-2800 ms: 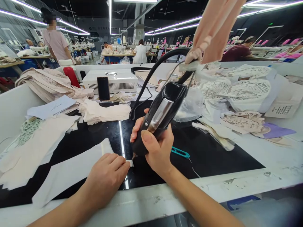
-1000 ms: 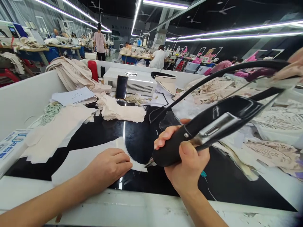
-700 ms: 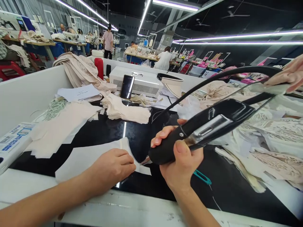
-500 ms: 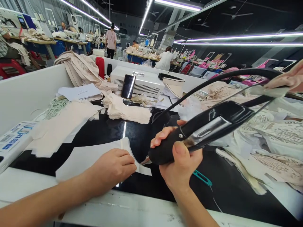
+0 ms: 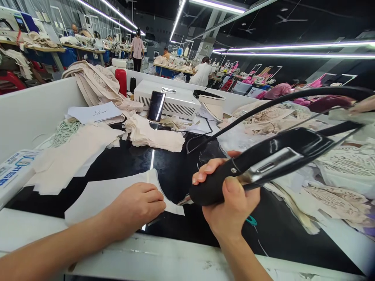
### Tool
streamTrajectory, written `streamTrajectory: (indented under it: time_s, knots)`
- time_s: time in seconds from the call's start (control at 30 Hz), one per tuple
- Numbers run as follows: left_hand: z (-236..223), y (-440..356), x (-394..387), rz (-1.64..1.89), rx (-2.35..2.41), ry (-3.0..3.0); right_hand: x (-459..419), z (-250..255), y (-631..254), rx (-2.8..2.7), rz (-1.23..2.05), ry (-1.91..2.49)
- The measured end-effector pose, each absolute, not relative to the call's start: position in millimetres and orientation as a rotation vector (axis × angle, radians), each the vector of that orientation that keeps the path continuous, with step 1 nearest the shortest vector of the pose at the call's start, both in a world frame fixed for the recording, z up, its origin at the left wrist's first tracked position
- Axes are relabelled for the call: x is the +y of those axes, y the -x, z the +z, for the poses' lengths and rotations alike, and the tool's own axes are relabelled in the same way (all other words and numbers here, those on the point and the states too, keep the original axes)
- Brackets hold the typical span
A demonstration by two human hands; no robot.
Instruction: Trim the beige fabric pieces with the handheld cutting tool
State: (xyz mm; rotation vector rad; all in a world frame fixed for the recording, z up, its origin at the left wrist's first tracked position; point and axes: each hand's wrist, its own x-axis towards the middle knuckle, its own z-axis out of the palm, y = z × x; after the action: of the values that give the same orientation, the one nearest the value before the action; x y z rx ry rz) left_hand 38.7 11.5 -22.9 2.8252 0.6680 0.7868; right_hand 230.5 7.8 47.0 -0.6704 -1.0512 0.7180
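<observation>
A white cut piece with a curved edge (image 5: 108, 191) lies flat on the black tabletop, a pale strip along its right end. My left hand (image 5: 140, 207) rests on this piece near its curved edge, fingers curled down and pressed together; the fingertips are partly hidden. My right hand (image 5: 231, 207) is wrapped around a black corded hand tool with a metal lever (image 5: 260, 164), thumb on its side. The tool's slim metal tip (image 5: 185, 200) points left, close to the narrow end of the white piece. Whether the tip touches it I cannot tell.
Behind are a stack of cream pieces (image 5: 158, 134), a phone (image 5: 156, 105) and a white vented box (image 5: 175, 99). Cream fabric (image 5: 73, 156) lies left, lace pieces (image 5: 336, 164) right. A teal thread snipper (image 5: 251, 220) sits beside my right wrist. The tool's black cable (image 5: 249, 117) arcs rightward.
My right hand has moved the tool slightly right, its tip drawing away from my left fingers. My left hand stays on the white piece. The view has shifted a little.
</observation>
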Motion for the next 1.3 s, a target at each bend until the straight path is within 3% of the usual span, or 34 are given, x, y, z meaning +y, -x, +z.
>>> streamTrajectory:
  time_s: [1.3]
  knots:
    - [-14.8,-37.1,12.1,0.880,0.633,-2.787,-2.9,42.0,-227.4,-1.070,0.715,0.648]
